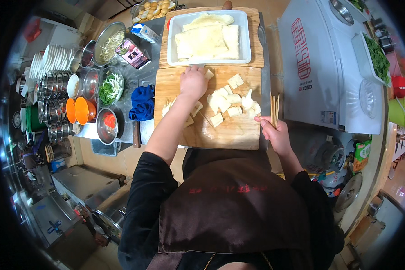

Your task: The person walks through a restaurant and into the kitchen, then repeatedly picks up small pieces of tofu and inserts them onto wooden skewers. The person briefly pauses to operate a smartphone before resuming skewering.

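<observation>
My left hand (pixel 193 81) reaches over the upper left of the wooden cutting board (pixel 202 135); its fingers lie near the board's far edge, beside a small piece of pale tofu sheet (pixel 209 74), and whether they grip anything is hidden. In my right hand (pixel 276 131) is a bundle of bamboo skewers (pixel 275 109), at the board's right edge. One skewer from this hand points at folded pale pieces (pixel 251 104). Cut tofu-sheet pieces (pixel 224 99) lie mid-board. More pieces on skewers (pixel 189 120) are partly hidden by my left forearm. Behind, a plastic tub (pixel 209 61) holds stacked sheets (pixel 202 42).
Left of the board lie a blue cloth (pixel 142 103) and a knife with a wooden handle (pixel 136 135). Beyond them stand a steel bowl (pixel 107 126), a bowl of chopped greens (pixel 110 86), orange bowls (pixel 85 110) and a carton (pixel 144 32). A white chest freezer (pixel 314 64) stands right.
</observation>
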